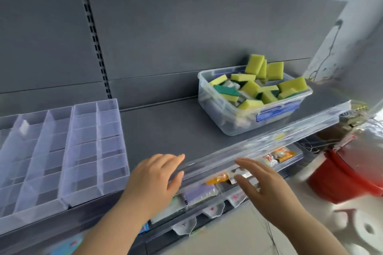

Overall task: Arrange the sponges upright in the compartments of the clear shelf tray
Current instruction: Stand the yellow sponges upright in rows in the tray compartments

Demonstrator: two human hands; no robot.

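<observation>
Hovering empty, fingers spread, left hand (153, 180) and right hand (261, 190) are readying for sponges (250, 87) beyond; tray (95, 193) is waiting leftward.

Nothing here is showing clearly enough to read. The blue label (277, 111) on the clear tub (215, 114) holding the sponges (252, 87) is blurring into a plain smear. The small hanging tags (213, 210) are showing only faint red marks, and the print on the packets (284, 154) is coming out as orange, yellow and red blotches.
</observation>
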